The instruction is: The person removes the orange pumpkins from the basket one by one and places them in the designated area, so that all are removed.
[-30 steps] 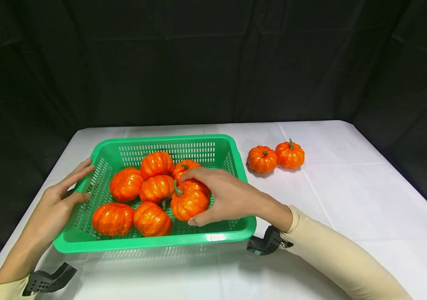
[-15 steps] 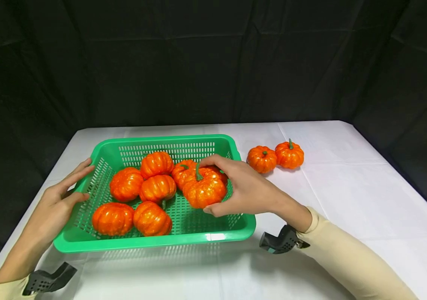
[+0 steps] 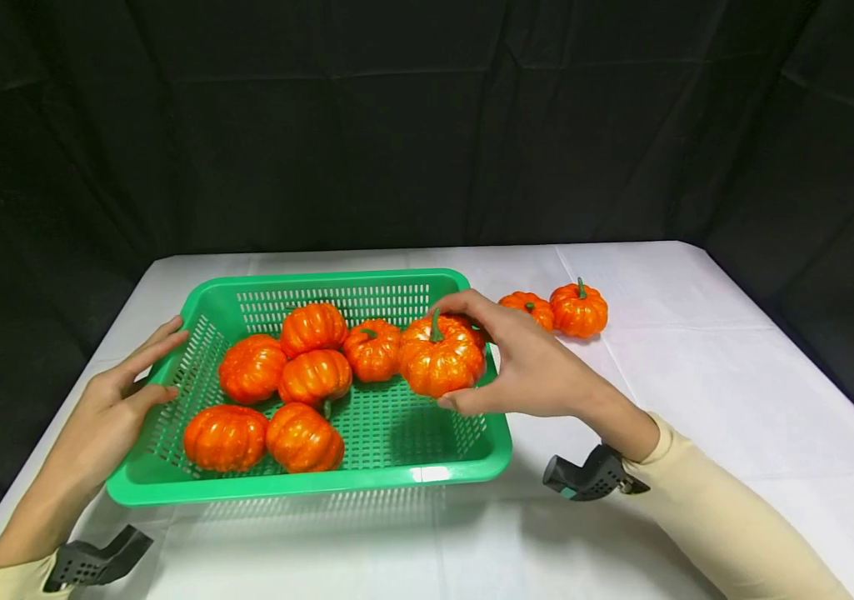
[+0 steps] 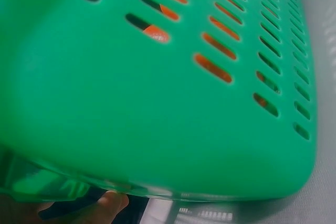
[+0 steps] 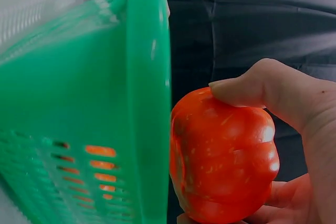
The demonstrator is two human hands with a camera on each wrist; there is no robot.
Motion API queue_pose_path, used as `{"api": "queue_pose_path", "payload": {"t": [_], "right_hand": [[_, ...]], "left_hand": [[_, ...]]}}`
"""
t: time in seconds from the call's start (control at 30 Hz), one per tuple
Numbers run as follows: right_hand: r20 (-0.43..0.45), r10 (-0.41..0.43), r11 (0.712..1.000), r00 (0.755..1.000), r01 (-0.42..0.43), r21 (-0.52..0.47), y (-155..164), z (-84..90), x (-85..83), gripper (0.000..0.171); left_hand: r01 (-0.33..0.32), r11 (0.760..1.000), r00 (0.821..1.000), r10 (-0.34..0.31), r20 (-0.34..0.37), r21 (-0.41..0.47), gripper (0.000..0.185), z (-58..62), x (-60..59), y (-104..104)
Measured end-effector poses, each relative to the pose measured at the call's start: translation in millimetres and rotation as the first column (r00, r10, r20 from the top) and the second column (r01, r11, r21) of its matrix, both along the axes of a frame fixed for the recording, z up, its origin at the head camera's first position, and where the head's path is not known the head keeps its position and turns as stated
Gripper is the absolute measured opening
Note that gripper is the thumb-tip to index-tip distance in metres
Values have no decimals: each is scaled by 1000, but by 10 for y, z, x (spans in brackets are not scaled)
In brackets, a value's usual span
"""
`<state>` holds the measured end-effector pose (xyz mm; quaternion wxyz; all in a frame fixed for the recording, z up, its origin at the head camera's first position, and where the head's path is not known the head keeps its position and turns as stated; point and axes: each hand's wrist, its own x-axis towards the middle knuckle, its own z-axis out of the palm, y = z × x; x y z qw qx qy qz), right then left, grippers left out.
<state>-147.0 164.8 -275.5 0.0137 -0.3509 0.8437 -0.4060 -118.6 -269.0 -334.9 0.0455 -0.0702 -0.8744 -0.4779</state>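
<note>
A green slotted plastic basket (image 3: 269, 487) holds several glossy orange pumpkins (image 3: 226, 437). My right hand (image 3: 527, 358) grips a small orange pumpkin (image 3: 441, 354) with a green stem, fingers behind it and thumb at its near side. That pumpkin is up over the basket's right end, its stem pointing up in the head view. In the right wrist view the thumb presses the held pumpkin (image 5: 226, 156) beside the basket rim (image 5: 149, 98). My left hand (image 3: 107, 417) rests at the basket's left rim, fingers and thumb extended. The left wrist view shows mostly the basket's outer wall (image 4: 126, 108).
Two more pumpkins stand on the white cloth to the right of the basket: one (image 3: 580, 310) with an upright stem, the other (image 3: 526, 306) partly hidden by my right hand. Black fabric (image 3: 427, 125) hangs behind the white-covered table (image 3: 696, 375).
My right hand has lifted the pumpkin and carried it rightward and slightly away, from among the others to over the basket's right end. The left hand and basket stay in place.
</note>
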Motion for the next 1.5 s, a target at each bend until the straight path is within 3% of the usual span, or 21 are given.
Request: {"api": "queue_pose_path", "payload": {"t": [0.33,0.47,0.7,1.13,1.5], "right_hand": [[41,-6,999,999,8,-37,154,54,-60,69],[29,-49,999,998,49,1,260,95,-116,68],[34,-114,993,993,115,-23,486,180,-215,61],[162,-229,971,960,236,-26,892,234,-437,65],[162,-351,936,922,343,75,1191,126,-677,71]], "left_hand": [[12,1000,1000,-12,-8,5,59,0,-2,0],[10,1000,1000,-10,-4,7,59,-2,4,5],[7,1000,1000,-7,-5,-4,60,-1,15,1],[9,1000,1000,-9,-11,-11,59,-11,24,-24],[8,1000,1000,-9,-10,-11,59,-17,17,-18]]}}
